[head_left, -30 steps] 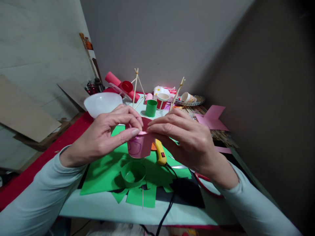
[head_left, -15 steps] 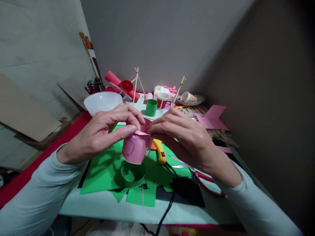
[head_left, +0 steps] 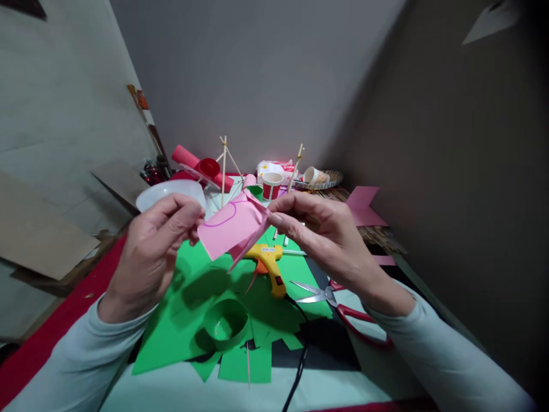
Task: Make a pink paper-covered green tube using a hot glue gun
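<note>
both hands pinch pink paper piece.

Both hands raised: left hand fingers curled, right hand apparently pinching w/ thumb & forefinger.

Glue gun, scissors, green ring — on green paper.

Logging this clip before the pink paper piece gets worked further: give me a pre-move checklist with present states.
1. Right hand pinches the pink paper piece at its right edge: ok.
2. Left hand grips the piece's left end: cannot tell, contact hidden.
3. Piece held above the green paper: ok.
4. Glue gun lying down, unheld: ok.
5. Scissors lying apart from both hands: ok.
6. Green paper ring upright: ok.
</note>
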The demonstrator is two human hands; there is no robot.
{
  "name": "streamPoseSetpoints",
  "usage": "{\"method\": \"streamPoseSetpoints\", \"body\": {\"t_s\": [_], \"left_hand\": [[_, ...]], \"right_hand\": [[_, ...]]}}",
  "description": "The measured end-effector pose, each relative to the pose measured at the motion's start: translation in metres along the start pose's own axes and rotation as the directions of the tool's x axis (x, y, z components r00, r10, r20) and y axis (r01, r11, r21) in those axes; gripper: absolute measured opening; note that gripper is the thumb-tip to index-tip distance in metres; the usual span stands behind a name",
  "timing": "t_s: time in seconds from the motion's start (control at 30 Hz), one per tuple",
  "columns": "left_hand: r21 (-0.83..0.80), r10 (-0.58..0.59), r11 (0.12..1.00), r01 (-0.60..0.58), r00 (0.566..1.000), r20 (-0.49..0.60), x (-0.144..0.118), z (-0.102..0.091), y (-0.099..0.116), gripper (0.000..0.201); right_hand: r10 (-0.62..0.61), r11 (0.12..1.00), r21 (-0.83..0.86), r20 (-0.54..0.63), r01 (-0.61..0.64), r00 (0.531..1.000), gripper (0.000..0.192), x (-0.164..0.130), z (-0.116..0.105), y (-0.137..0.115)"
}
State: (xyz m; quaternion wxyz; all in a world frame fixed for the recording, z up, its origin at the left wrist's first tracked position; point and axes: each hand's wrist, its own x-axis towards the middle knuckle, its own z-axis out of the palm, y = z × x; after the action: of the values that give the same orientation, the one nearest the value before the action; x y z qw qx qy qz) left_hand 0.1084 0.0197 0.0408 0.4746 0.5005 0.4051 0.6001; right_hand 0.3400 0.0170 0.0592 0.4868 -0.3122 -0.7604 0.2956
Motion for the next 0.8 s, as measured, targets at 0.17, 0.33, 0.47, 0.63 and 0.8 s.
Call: {"method": "streamPoseSetpoints", "body": {"t_s": [0.17,0.33,0.47,0.63,0.8], "left_hand": [[-0.016,-0.181,0.983,0.182,0.981,0.066,-0.003,0.0,0.007,0.05],[0.014,-0.149,0.989,0.148,0.986,0.072,-0.002,0.003,0.004,0.044],[-0.066,-0.093,0.993,0.096,0.994,0.051,-0.004,0.012,-0.004,0.049],[-0.145,-0.033,0.989,0.034,0.999,0.006,-0.008,0.023,-0.013,0.042],[-0.069,0.009,0.998,-0.013,0.998,-0.059,-0.016,0.023,-0.018,0.017]], "right_hand": [[0.032,0.999,0.037,-0.073,-0.029,0.997,0.016,0.001,0.002,0.001],[0.054,0.998,0.038,-0.087,-0.051,0.995,0.015,0.001,0.005,0.0],[0.09,0.991,0.112,-0.107,-0.078,0.99,0.015,0.0,0.01,0.003],[0.161,0.971,0.205,-0.161,-0.127,0.974,0.02,0.0,0.012,0.007],[0.198,0.954,0.256,-0.141,-0.158,0.97,0.023,0.001,0.011,0.006]]}}
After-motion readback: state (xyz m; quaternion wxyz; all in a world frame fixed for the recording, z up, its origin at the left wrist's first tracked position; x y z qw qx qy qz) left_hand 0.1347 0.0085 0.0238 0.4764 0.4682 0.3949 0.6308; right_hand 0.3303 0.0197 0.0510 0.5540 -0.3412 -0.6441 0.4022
